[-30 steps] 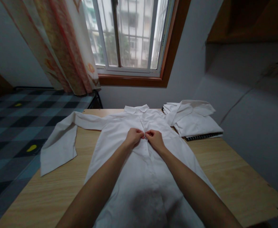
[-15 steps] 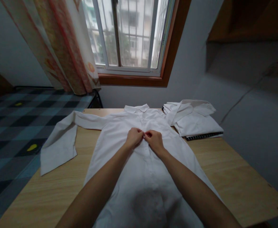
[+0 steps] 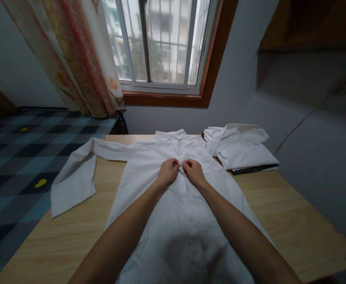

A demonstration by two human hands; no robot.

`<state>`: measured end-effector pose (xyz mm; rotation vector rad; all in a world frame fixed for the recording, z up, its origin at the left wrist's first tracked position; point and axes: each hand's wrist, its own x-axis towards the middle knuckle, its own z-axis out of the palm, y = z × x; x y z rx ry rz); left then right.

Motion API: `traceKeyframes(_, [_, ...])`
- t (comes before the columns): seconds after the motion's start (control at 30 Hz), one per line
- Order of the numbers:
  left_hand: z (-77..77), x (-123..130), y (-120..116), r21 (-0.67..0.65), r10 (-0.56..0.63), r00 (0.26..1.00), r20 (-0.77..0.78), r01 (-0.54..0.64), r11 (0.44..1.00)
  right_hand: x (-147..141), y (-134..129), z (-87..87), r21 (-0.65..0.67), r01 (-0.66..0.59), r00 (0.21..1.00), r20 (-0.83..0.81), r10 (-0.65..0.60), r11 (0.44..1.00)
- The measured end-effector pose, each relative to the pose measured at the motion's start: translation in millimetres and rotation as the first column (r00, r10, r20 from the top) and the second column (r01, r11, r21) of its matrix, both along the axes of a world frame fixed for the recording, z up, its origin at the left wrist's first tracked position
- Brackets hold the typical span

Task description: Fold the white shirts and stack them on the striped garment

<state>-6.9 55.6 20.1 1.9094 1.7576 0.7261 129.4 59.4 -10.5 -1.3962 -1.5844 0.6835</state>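
A white long-sleeved shirt lies face up on the wooden table, its collar at the far edge. Both hands are at the chest part of its front placket. My left hand pinches the cloth on the left of the placket. Just to its right, my right hand pinches the placket too, with a small gap between the fingertips. Any button between them is too small to make out. One sleeve stretches left and bends down toward me; the other reaches onto a folded white pile at the right.
The wooden table has a folded white pile at its back right, with a black spiral edge beneath. A bed with a checked cover stands at the left. Behind are a curtain and a window; a wooden shelf hangs upper right.
My hands have moved slightly apart at the placket, and my right hand has shifted a little up and to the right. The shirt has barely moved.
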Motion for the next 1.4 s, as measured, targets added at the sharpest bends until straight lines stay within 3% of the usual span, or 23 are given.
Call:
traceKeyframes(0.2, [-8.6,-6,-3,0.184,-0.012,0.993,-0.122,0.034,0.982,2,-2,-3.8,0.095,0.082,0.996,-0.05,-0.077,0.992])
traceKeyframes(0.33, [-14.2,-9,-5,0.273,-0.018,0.947,-0.32,0.111,0.956,14,-13,-3.5,0.141,-0.014,0.984,0.18,-0.011,0.99])
traceKeyframes(0.4, [-17.6,-11,-4,0.28,-0.044,0.91,-0.413,0.173,0.944,22,-25,-0.6,0.123,-0.131,0.923,0.377,0.076,0.984])
traceKeyframes(0.5, [-20.6,-16,3,0.207,-0.165,0.869,-0.466,0.288,0.935,34,-53,7.8,-0.005,-0.283,0.747,0.627,0.223,0.959])
traceKeyframes(0.63, [-14.4,-25,6,0.143,-0.301,0.872,-0.386,0.379,0.914,48,-102,23.3,-0.225,-0.322,0.59,0.712,0.381,0.919])
traceKeyframes(0.73, [-5.2,-32,-21,0.233,-0.3,0.897,-0.325,0.384,0.894,58,-140,29.6,-0.3,-0.372,0.527,0.711,0.466,0.878])
traceKeyframes(0.8, [-0.8,-37,-54,0.323,-0.332,0.876,-0.35,0.446,0.835,64,-160,29.0,-0.308,-0.404,0.491,0.722,0.488,0.861])
traceKeyframes(0.87, [1.1,-40,-90,0.33,-0.433,0.802,-0.412,0.574,0.749,68,-173,25.7,-0.29,-0.426,0.47,0.739,0.484,0.857])
traceKeyframes(0.97, [0.0,-43,-132,0.226,-0.591,0.656,-0.47,0.737,0.638,70,-179,20.2,-0.244,-0.446,0.467,0.757,0.457,0.861])
traceKeyframes(1.03, [-1.6,-43,-145,0.185,-0.633,0.633,-0.445,0.757,0.627,70,-179,17.4,-0.22,-0.451,0.473,0.763,0.441,0.865])
traceKeyframes(1.13, [-2.8,-40,-148,0.186,-0.61,0.699,-0.373,0.7,0.689,71,-177,14.4,-0.197,-0.455,0.486,0.763,0.427,0.868])
traceKeyframes(1.23, [-0.8,-40,-145,0.204,-0.621,0.736,-0.269,0.674,0.71,72,-177,12.9,-0.17,-0.461,0.502,0.76,0.414,0.871])
traceKeyframes(1.33, [3.4,-45,-141,0.242,-0.641,0.767,0.039,0.615,0.75,72,-178,13.3,-0.157,-0.461,0.514,0.755,0.407,0.873])
traceKeyframes(1.4, [6.8,-51,-138,0.248,-0.625,0.745,0.232,0.576,0.779,72,-178,13.6,-0.16,-0.463,0.52,0.748,0.413,0.872])
